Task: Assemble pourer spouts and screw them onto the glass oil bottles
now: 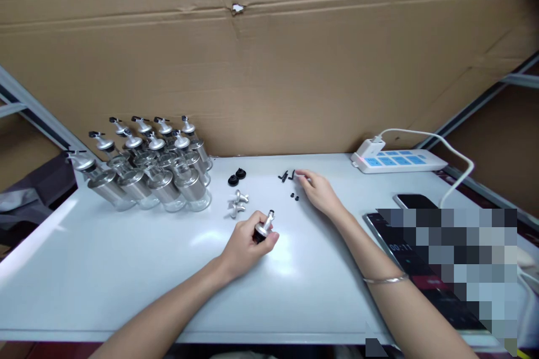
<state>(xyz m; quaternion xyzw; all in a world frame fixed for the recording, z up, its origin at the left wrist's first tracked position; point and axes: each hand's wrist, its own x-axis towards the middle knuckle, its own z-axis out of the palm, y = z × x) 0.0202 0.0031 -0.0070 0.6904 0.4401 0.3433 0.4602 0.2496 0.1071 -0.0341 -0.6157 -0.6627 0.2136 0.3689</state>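
My left hand (248,240) is closed around a silver bottle pourer (264,229) with a black base, its narrow spout pointing up. My right hand (316,190) reaches to a group of small parts, thumb and index fingertip close together at a small black bent piece (292,174). Beside it lie other thin black pieces (283,176). Nearer to me are two tiny black caps (294,197). Left of these rest silver pourer tops (238,203), and behind them two black ribbed stoppers (236,176).
Several glass bottles with metal sleeves and pourers (162,179) stand close together at the left. A white power strip (400,161) with a plugged-in charger lies back right. Phones (415,200), one large and partly blurred out, lie by my right forearm. Cardboard (269,78) walls the back.
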